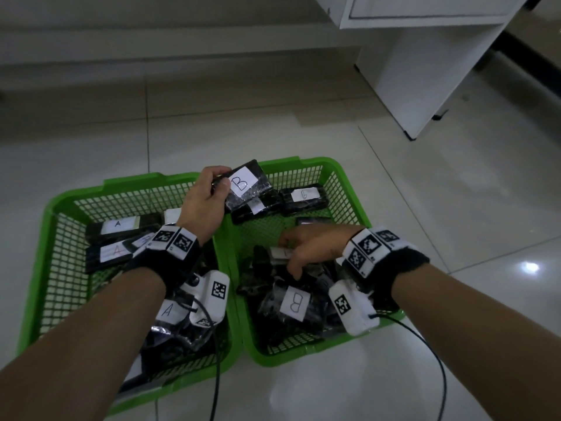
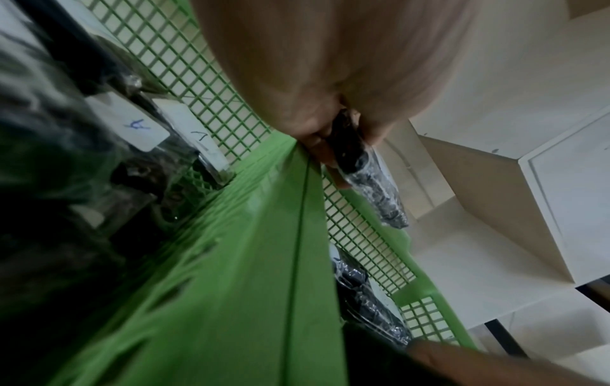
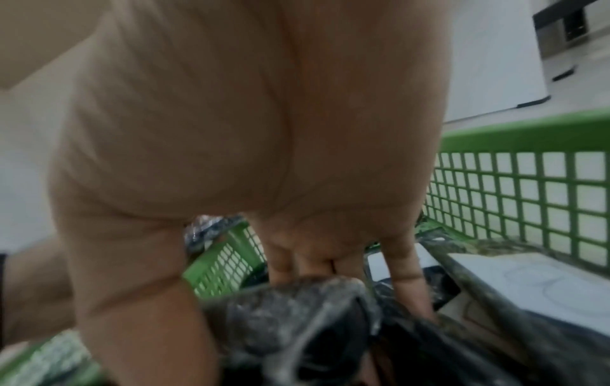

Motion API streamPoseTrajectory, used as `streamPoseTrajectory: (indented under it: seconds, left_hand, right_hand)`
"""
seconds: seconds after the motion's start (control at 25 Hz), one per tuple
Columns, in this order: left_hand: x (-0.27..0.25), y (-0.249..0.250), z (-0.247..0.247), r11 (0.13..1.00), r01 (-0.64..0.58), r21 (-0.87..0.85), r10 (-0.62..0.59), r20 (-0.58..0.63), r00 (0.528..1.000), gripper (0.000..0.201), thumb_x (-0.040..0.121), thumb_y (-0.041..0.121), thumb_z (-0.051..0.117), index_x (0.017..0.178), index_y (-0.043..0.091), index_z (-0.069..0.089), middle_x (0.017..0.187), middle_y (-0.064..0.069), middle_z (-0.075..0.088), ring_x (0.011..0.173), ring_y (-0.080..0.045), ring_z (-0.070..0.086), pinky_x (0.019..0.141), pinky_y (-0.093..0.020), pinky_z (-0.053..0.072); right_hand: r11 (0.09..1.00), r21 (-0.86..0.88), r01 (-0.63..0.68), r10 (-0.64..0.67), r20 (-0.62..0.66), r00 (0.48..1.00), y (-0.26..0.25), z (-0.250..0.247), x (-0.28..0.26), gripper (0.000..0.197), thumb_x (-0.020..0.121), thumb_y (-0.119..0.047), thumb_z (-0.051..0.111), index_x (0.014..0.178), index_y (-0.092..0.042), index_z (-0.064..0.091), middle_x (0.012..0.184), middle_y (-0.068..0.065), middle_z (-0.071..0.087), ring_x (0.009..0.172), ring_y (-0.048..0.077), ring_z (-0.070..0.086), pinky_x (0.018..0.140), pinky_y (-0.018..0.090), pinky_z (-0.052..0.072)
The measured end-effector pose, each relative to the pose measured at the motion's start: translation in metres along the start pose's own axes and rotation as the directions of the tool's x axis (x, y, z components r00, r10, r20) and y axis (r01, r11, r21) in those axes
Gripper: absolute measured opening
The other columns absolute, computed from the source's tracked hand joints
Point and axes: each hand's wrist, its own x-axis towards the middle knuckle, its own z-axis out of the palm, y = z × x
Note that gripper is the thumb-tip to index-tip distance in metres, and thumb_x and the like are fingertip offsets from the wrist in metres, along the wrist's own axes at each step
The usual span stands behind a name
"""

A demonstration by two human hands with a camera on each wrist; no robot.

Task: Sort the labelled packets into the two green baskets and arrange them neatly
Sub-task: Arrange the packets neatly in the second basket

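Note:
Two green mesh baskets stand side by side on the floor, the left basket (image 1: 133,180) and the right basket (image 1: 303,162). My left hand (image 1: 217,185) pinches a dark packet labelled B (image 1: 246,180) above the shared rims (image 2: 247,261); the left wrist view shows this packet (image 2: 373,188) edge-on below my left hand (image 2: 343,146). Packets labelled A (image 1: 118,224) lie in the left basket. My right hand (image 1: 290,253) reaches into the right basket's pile, thumb and fingers around a dark packet (image 3: 297,308) with a white label (image 1: 279,253). Another B packet (image 1: 296,302) lies nearer me.
Two B packets (image 1: 303,196) lie in a row at the right basket's far wall. A white cabinet (image 1: 425,71) stands at the back right on the tiled floor. Black cables (image 1: 437,360) trail from both wrist cameras across the basket fronts.

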Motion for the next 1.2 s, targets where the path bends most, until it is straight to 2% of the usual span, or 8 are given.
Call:
streamPoseTrajectory:
  seconds: [0.16, 0.24, 0.4, 0.52, 0.6, 0.72, 0.88, 1.2]
  left_hand:
    - [0.000, -0.003, -0.001, 0.999, -0.020, 0.041, 0.020, -0.001, 1.000, 0.024, 0.104, 0.022, 0.047, 0.127, 0.022, 0.056, 0.100, 0.011, 0.062, 0.082, 0.008, 0.054, 0.068, -0.010, 0.045]
    - [0.000, -0.005, 0.001, 0.998, -0.035, 0.045, 0.036, -0.024, 0.999, 0.024, 0.104, 0.021, 0.047, 0.126, 0.021, 0.056, 0.098, 0.016, 0.059, 0.081, 0.010, 0.053, 0.063, -0.001, 0.040]
    - [0.001, -0.007, 0.003, 0.999, -0.046, 0.023, 0.047, -0.058, 0.997, 0.026, 0.104, 0.021, 0.047, 0.128, 0.019, 0.056, 0.106, 0.010, 0.061, 0.085, 0.004, 0.056, 0.070, -0.010, 0.042]
    - [0.000, -0.007, 0.002, 0.998, -0.047, 0.030, 0.049, -0.053, 0.997, 0.027, 0.104, 0.021, 0.047, 0.129, 0.018, 0.056, 0.109, 0.009, 0.061, 0.087, 0.003, 0.056, 0.068, -0.001, 0.039]
    - [0.000, -0.009, 0.002, 0.999, -0.043, 0.020, 0.044, -0.051, 0.998, 0.027, 0.104, 0.022, 0.047, 0.129, 0.019, 0.056, 0.108, 0.009, 0.061, 0.085, 0.008, 0.055, 0.066, 0.000, 0.039]
    - [0.001, -0.011, 0.003, 0.997, -0.019, -0.074, 0.014, -0.072, 0.997, 0.027, 0.104, 0.023, 0.047, 0.129, 0.019, 0.056, 0.108, 0.009, 0.062, 0.089, 0.001, 0.059, 0.079, -0.015, 0.049]
    - [0.009, -0.020, 0.001, 0.931, 0.103, -0.350, -0.151, -0.114, 0.982, 0.029, 0.102, 0.027, 0.048, 0.127, 0.018, 0.059, 0.117, -0.002, 0.067, 0.103, -0.019, 0.065, 0.097, -0.043, 0.054]
    - [0.012, -0.025, -0.001, 0.910, 0.128, -0.395, -0.184, -0.107, 0.977, 0.028, 0.102, 0.026, 0.048, 0.126, 0.018, 0.060, 0.120, -0.005, 0.068, 0.110, -0.023, 0.065, 0.101, -0.043, 0.052]
  right_hand:
    - [0.996, 0.074, 0.053, -0.024, -0.346, 0.938, 0.005, -0.011, 0.005, 0.055, 0.063, -0.028, 0.090, 0.113, -0.025, 0.066, 0.103, -0.006, 0.065, 0.088, 0.016, 0.068, 0.062, 0.024, 0.051]
    - [0.995, -0.097, 0.009, -0.059, -0.521, 0.852, 0.004, -0.015, 0.011, 0.049, 0.061, -0.026, 0.091, 0.105, -0.023, 0.070, 0.095, -0.005, 0.063, 0.088, 0.018, 0.065, 0.065, 0.024, 0.045]
    - [0.940, -0.340, -0.042, -0.168, -0.562, 0.810, -0.017, -0.004, 0.025, 0.041, 0.077, -0.015, 0.083, 0.115, -0.015, 0.066, 0.108, 0.009, 0.063, 0.103, 0.029, 0.061, 0.080, 0.037, 0.050]
    - [0.956, -0.295, 0.014, -0.182, -0.551, 0.814, -0.028, 0.002, 0.037, 0.058, 0.077, -0.006, 0.084, 0.128, -0.008, 0.057, 0.120, 0.016, 0.059, 0.111, 0.033, 0.060, 0.086, 0.039, 0.051]
    - [0.977, -0.215, -0.006, -0.113, -0.540, 0.834, -0.027, 0.005, 0.041, 0.050, 0.075, -0.006, 0.086, 0.118, -0.005, 0.061, 0.120, 0.016, 0.058, 0.107, 0.033, 0.061, 0.081, 0.037, 0.052]
    - [0.987, -0.145, -0.067, -0.032, -0.589, 0.808, -0.025, 0.000, 0.039, 0.026, 0.078, -0.012, 0.080, 0.099, -0.007, 0.065, 0.106, 0.012, 0.064, 0.096, 0.031, 0.064, 0.072, 0.033, 0.051]
    - [0.959, -0.285, -0.014, -0.184, -0.656, 0.732, -0.031, -0.016, 0.054, 0.032, 0.080, -0.004, 0.072, 0.110, -0.008, 0.063, 0.111, 0.012, 0.064, 0.108, 0.030, 0.058, 0.083, 0.037, 0.049]
    - [0.851, -0.516, -0.094, -0.307, -0.635, 0.708, -0.026, -0.016, 0.083, 0.025, 0.093, -0.011, 0.063, 0.115, -0.018, 0.072, 0.120, 0.007, 0.062, 0.119, 0.026, 0.049, 0.103, 0.045, 0.042]
